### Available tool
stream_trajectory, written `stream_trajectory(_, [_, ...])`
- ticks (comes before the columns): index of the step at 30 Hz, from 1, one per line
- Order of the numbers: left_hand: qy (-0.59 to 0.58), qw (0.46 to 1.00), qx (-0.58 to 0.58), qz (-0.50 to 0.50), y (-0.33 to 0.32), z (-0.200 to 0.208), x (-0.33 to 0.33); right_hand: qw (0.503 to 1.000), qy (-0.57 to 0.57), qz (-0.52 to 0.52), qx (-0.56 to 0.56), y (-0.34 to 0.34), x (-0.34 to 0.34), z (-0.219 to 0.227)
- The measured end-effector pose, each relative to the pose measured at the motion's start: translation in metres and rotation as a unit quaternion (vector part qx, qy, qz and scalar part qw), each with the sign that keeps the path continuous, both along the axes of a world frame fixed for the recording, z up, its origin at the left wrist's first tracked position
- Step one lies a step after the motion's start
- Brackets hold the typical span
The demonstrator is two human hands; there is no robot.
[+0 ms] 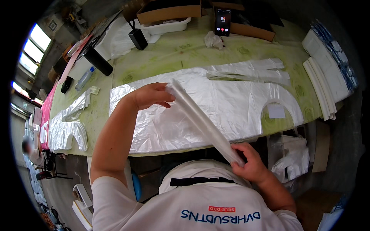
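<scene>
- The folded plastic strip, clear and creased, slants above the counter edge.
- My left hand has its grip pinched on the top end; my right hand is clamped on the bottom.
- Beneath lies a flat plastic sheet; a phone and boxes stand beyond.

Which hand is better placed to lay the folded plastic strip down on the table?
Probably left: the left hand holds the folded plastic strip above the table; the right hand is off its edge.
</scene>
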State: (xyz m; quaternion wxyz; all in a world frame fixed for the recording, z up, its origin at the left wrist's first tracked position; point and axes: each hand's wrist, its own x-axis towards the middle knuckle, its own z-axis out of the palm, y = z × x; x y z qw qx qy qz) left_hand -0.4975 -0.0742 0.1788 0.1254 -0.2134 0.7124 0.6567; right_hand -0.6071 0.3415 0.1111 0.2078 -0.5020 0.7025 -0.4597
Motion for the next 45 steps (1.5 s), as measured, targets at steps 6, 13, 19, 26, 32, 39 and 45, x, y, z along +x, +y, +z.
stream_trajectory(6, [0.081,0.994,0.063,0.028,0.016,0.004,-0.01,1.0,-0.011,-0.01,0.0,0.003,0.001,0.003])
stream_trajectory(13, [0.03,0.992,-0.035,0.118,0.022,-0.002,-0.018,0.996,0.058,-0.04,0.056,-0.005,0.006,0.008])
stream_trajectory(19, [-0.052,0.961,-0.191,0.192,0.004,-0.035,-0.031,0.987,0.032,-0.044,0.152,-0.014,0.016,0.014])
stream_trajectory(26, [-0.077,0.93,-0.311,0.178,0.003,-0.044,-0.047,0.944,-0.137,-0.055,0.296,0.015,0.019,0.031])
stream_trajectory(32, [-0.097,0.827,-0.549,0.072,-0.02,-0.063,-0.064,0.887,-0.156,-0.028,0.433,0.12,0.012,0.042])
stream_trajectory(39, [0.005,0.825,-0.519,0.225,-0.018,-0.078,-0.077,0.879,-0.203,-0.069,0.425,0.229,0.018,0.002])
stream_trajectory(45, [0.271,0.821,-0.485,0.133,0.059,-0.086,-0.04,0.88,-0.26,-0.178,0.356,0.192,0.005,0.022])
